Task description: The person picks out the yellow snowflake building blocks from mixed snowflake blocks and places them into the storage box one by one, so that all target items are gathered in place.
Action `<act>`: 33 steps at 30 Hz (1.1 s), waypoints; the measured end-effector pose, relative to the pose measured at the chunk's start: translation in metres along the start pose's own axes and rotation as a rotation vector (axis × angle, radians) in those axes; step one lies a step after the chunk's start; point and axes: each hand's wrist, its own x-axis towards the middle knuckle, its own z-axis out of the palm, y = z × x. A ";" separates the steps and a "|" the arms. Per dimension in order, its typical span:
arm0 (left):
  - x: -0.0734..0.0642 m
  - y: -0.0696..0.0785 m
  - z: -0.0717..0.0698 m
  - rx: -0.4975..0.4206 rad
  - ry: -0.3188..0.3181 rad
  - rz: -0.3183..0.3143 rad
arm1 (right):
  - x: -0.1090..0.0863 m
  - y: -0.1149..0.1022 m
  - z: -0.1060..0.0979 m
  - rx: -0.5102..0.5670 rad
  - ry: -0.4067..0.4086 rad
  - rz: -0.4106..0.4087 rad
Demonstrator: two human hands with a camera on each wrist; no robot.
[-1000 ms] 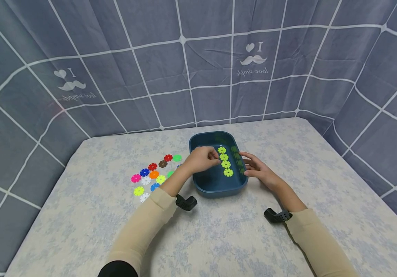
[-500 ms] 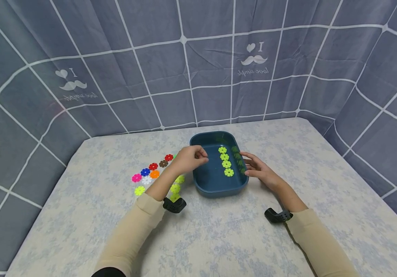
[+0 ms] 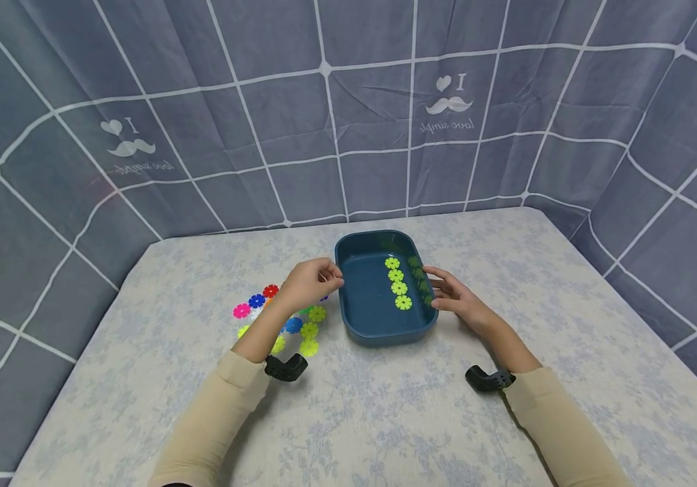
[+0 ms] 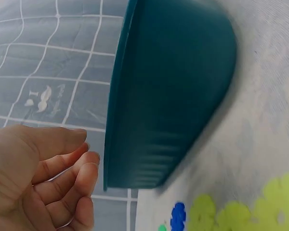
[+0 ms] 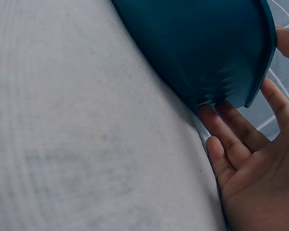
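Four yellow-green flower-shaped discs [image 3: 399,288] lie close together in a row on the floor of the teal box [image 3: 368,312], towards its right side, with reflections showing on the wall beside them. The box stands upright on the pale patterned worktop [image 3: 385,412]. At its left rim is the left hand [image 3: 308,281], just beside the box, a narrow gap showing in the left wrist view; its grip is loosely curled, thumb near the index finger, and whether those two tips meet I cannot tell. Against the opposite wall rests the right hand [image 3: 460,301], its grip spread, fingertips touching the outside of the box. Left of the box, partly covered by the left hand and forearm, loose discs lie on the worktop: a pink disc [image 3: 241,310], a red disc [image 3: 270,291], a dark blue disc [image 3: 257,301], a lighter blue disc [image 3: 294,325] and more yellow-green ones [image 3: 309,330]. Black bands [image 3: 287,368] sit at both wrists, next to beige sleeves [image 3: 217,399]. Behind the worktop hangs a grey-blue curtain [image 3: 372,115] with white grid lines.
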 end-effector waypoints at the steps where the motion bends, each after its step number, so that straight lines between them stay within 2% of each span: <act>1: -0.002 -0.002 -0.001 0.002 0.007 -0.002 | 0.000 0.000 0.000 -0.001 0.000 0.000; 10: -0.024 -0.024 -0.012 0.021 0.039 -0.062 | 0.000 -0.001 0.002 0.030 -0.031 -0.029; 15: -0.034 -0.034 -0.017 0.008 0.061 -0.099 | 0.000 -0.002 0.002 0.024 -0.020 -0.018; 26: -0.051 -0.055 -0.025 0.014 0.081 -0.131 | -0.001 0.002 -0.001 0.018 -0.013 -0.018; 33: -0.068 -0.068 -0.033 0.019 0.095 -0.198 | 0.001 0.000 0.000 0.022 -0.016 -0.018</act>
